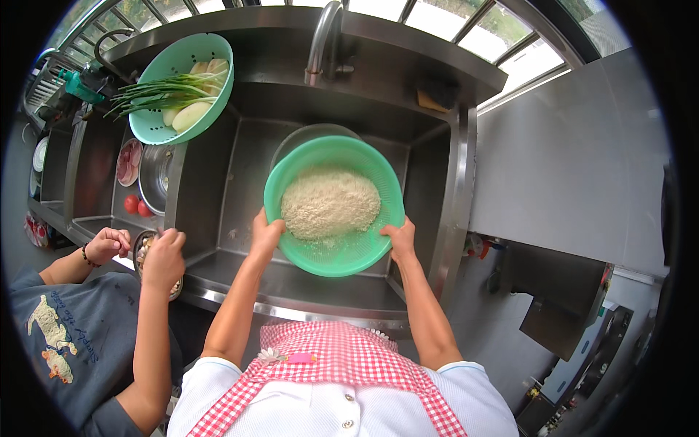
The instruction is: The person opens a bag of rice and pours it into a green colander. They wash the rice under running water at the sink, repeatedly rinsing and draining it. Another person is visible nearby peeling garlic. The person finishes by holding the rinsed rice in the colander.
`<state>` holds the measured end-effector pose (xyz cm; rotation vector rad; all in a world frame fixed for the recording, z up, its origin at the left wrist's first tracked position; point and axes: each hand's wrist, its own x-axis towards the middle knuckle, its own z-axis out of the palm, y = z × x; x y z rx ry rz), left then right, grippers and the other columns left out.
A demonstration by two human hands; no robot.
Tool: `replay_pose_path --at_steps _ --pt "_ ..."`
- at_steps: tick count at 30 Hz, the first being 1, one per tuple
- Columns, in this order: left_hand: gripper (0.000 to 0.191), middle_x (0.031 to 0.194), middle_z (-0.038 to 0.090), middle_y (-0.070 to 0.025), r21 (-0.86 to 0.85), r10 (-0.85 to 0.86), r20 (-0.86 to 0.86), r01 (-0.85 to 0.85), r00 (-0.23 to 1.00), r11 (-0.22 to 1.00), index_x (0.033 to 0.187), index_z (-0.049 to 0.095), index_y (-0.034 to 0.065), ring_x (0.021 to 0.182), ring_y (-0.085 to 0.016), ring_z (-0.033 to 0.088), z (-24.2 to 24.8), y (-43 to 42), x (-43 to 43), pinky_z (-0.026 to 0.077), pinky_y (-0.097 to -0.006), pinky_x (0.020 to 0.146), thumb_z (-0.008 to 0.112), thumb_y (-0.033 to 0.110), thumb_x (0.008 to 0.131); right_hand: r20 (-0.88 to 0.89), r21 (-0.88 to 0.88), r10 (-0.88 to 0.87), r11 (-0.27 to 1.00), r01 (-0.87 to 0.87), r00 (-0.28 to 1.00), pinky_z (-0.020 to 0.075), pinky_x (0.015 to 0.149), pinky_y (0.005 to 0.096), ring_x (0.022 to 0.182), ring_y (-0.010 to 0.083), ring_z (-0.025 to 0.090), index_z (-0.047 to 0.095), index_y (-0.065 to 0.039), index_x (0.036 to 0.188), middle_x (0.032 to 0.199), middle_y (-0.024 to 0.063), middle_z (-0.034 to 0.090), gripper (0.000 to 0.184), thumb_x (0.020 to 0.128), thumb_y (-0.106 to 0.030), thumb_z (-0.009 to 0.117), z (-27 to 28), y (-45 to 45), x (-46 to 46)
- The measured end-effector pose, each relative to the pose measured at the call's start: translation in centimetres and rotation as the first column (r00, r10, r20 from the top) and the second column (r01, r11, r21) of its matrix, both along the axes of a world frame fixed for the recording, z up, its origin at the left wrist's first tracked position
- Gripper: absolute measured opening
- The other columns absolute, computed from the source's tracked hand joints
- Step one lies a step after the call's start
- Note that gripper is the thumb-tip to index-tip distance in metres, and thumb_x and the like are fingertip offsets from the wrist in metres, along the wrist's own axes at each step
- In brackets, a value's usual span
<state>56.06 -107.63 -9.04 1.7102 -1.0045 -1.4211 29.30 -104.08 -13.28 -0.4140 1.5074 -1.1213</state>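
My left hand [266,235] grips the left rim of a green plastic colander [333,262], its thumb over the edge. On the opposite side, my right hand [401,239] holds the rim the same way. Inside the colander lies a mound of pale grain [330,205] that looks like rice, slightly blurred, with loose grains scattered toward the near side. The colander is held over a stainless steel sink basin [251,164]. Partly hidden behind it in the basin is a round bowl or pan [311,131], of which only the far rim shows.
A chrome faucet [323,46] rises behind the basin. At upper left, a mint colander [144,123] holds scallions [169,90] and pale peeled vegetables [192,116]. Tomatoes [131,204], a plate of meat [129,164] and a metal bowl [155,177] sit left. A co-worker's hands [164,257] are over a bowl.
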Motion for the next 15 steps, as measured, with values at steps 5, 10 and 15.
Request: replay_pose_path --at_steps 5,10,15 --pt "0.038 0.084 0.057 -0.0094 0.034 0.068 -0.021 -0.067 0.997 0.997 0.099 0.050 -0.0026 0.076 -0.016 0.053 0.3 1.8 0.0 0.041 -0.0253 0.066 0.047 0.001 0.061 -0.103 -0.139 0.061 0.987 -0.075 0.993 0.0446 0.059 0.0260 0.064 0.0150 0.055 0.052 0.005 0.092 0.072 0.0072 0.057 0.034 0.059 0.007 0.054 1.3 -0.7 -0.3" --pt "0.032 0.076 0.054 -0.0062 -0.082 0.273 -0.306 -0.311 0.912 0.947 0.092 0.050 -0.0027 0.069 -0.014 0.050 -1.9 2.2 0.0 0.040 -0.0250 0.061 0.047 -0.001 0.060 -0.355 -0.287 -0.064 0.957 -0.043 0.933 0.0441 0.061 0.0255 0.066 0.0130 0.054 0.055 0.005 0.088 0.073 0.0064 0.057 0.030 0.058 0.008 0.053 3.6 -0.5 0.0" --pt "0.030 0.073 0.054 -0.0076 -0.056 0.020 -0.110 -0.026 0.994 0.998 0.091 0.051 -0.0030 0.065 -0.016 0.050 0.7 -0.8 -0.3 0.040 -0.0265 0.059 0.045 0.000 0.061 -0.157 -0.123 -0.054 0.992 0.035 0.986 0.0434 0.062 0.0270 0.066 0.0145 0.054 0.054 0.005 0.091 0.074 0.0062 0.056 0.034 0.057 0.007 0.053 2.7 0.2 0.2"
